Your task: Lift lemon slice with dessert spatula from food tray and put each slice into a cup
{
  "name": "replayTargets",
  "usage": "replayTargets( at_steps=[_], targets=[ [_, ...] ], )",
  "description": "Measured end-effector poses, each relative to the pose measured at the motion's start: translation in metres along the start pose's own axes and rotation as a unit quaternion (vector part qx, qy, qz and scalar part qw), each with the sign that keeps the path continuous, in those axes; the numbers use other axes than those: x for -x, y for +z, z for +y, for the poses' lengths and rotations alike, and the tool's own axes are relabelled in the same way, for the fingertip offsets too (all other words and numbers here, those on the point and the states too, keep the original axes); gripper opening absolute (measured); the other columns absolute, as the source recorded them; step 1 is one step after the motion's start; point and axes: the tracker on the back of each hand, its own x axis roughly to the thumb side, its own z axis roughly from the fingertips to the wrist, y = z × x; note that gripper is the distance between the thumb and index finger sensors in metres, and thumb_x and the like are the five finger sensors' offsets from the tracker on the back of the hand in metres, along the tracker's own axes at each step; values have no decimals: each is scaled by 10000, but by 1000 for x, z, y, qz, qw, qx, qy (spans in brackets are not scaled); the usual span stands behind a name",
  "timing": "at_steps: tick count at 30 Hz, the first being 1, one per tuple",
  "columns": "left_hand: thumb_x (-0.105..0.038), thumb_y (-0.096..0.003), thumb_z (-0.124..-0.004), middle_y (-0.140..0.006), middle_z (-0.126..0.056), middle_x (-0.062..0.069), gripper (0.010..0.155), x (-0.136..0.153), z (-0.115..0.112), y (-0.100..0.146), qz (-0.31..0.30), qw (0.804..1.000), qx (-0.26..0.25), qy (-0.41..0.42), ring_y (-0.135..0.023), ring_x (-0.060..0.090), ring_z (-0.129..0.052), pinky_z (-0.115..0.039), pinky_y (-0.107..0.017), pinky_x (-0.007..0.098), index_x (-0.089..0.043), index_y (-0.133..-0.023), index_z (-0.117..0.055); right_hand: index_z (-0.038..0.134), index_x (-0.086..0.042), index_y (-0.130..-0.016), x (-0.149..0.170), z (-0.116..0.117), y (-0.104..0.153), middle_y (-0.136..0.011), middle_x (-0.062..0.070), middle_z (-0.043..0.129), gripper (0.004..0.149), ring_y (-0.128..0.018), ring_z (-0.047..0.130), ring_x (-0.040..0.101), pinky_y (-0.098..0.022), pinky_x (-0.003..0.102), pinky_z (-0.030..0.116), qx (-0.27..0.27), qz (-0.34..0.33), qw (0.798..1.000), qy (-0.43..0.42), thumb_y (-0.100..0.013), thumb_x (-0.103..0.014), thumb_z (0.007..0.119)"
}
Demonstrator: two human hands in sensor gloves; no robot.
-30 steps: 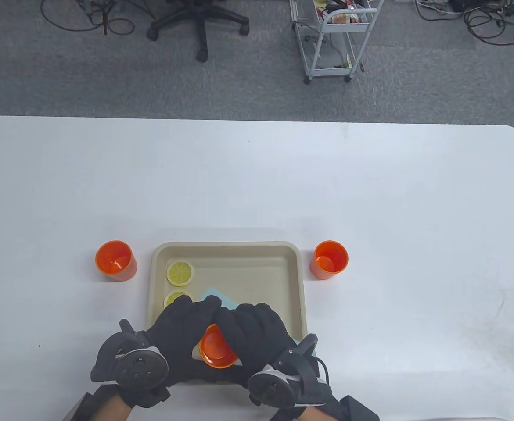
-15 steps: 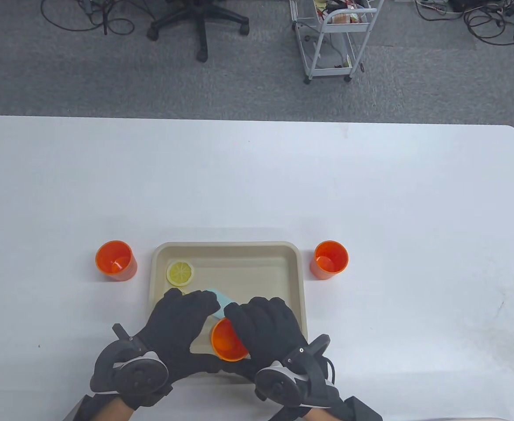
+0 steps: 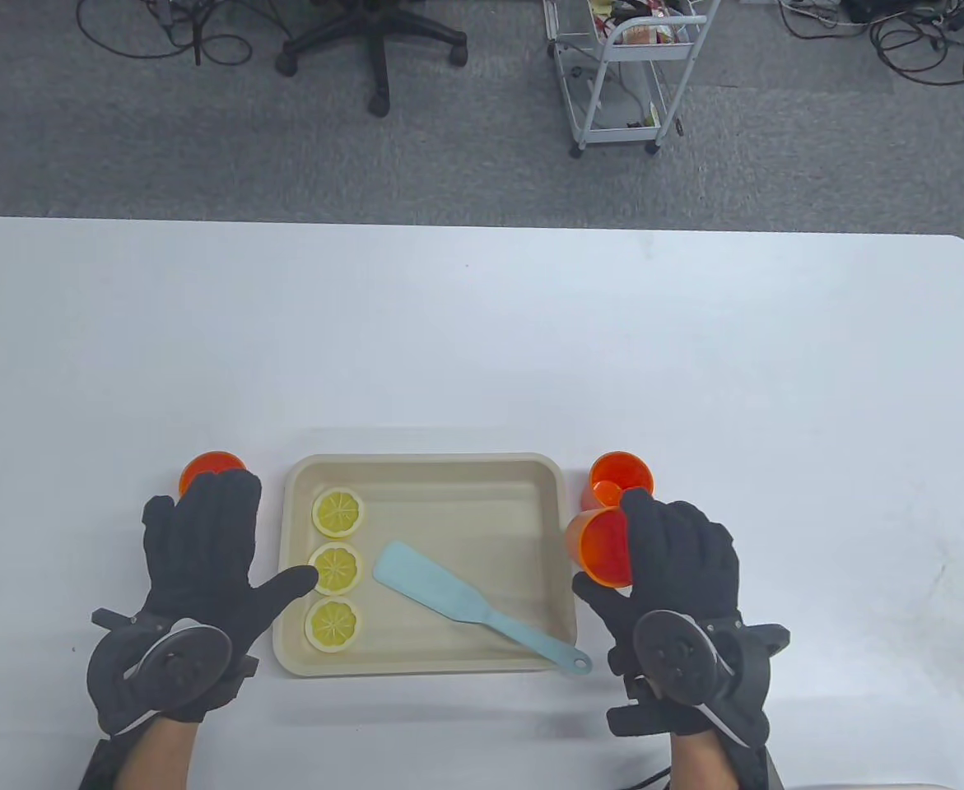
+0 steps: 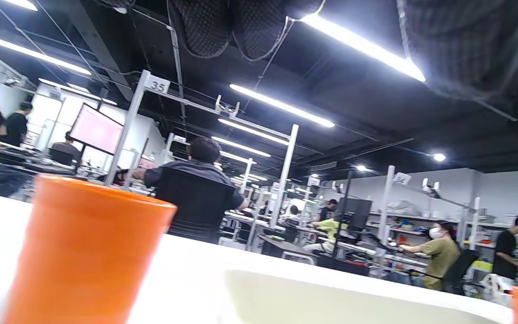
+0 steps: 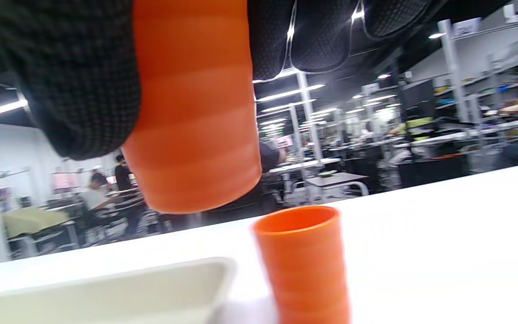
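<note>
Three lemon slices [image 3: 336,568] lie in a column at the left of the beige food tray [image 3: 465,466]. A light blue dessert spatula [image 3: 449,594] lies slantwise in the tray, its handle end over the front right rim. My right hand [image 3: 679,559] grips a tilted orange cup [image 3: 601,547] just right of the tray, in front of a standing orange cup [image 3: 620,476]. In the right wrist view the held cup [image 5: 196,112] hangs above the standing cup [image 5: 304,265]. My left hand [image 3: 210,535] is spread flat left of the tray, partly covering another orange cup [image 3: 210,462], and holds nothing.
The white table [image 3: 482,329] stretches far behind the tray. An office chair [image 3: 374,41] and a wire cart [image 3: 621,74] stand on the floor beyond it. The left wrist view shows the left cup [image 4: 83,252] close up and the tray rim [image 4: 331,292].
Both hands left the tray's front and moved apart. The right hand carried the orange cup out to the right; the left hand went left and opened. Spatula and all slices now show.
</note>
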Motion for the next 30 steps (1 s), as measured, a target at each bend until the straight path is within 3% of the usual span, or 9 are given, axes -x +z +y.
replayTargets(
  at_steps=[7, 13, 19, 30],
  targets=[
    [-706, -470, -821, -1286, -423, 141, 1073, 22, -5, -2, 46, 999, 14, -7, -1187, 489, -458, -322, -804, 797, -216, -1226, -239, 400, -193, -1176, 41, 3, -6, -1108, 95, 598, 1037, -1066, 652, 403, -788, 666, 483, 10, 115, 993, -1, -420, -539, 1019],
    [-707, -474, -817, -1285, -415, 155, 1070, 33, -7, -1, 70, 997, 20, -10, -1182, 498, -460, -329, -799, 798, -208, -1227, -243, 382, -190, -1178, 58, 24, -14, -1114, 99, 587, 1045, -1061, 659, 398, -788, 663, 488, -38, 174, 983, 36, -423, -525, 1022],
    [-710, -474, -814, -1285, -412, 159, 1071, 40, -9, -1, 84, 996, 26, -2, -1179, 503, -460, -328, -797, 800, -205, -1228, -245, 379, -235, -1164, 71, 55, -23, -1117, 73, 586, 1042, -1060, 671, 387, -786, 657, 496, -136, 192, 971, 42, -409, -509, 1042],
    [-709, -476, -813, -1284, -416, 160, 1066, 44, -9, -2, 95, 995, 31, 2, -1177, 507, -464, -334, -794, 800, -208, -1228, -249, 369, -263, -1153, 74, 75, -28, -1124, 49, 581, 1031, -1060, 672, 389, -788, 653, 495, -171, 186, 966, 63, -410, -520, 1036]
  ],
)
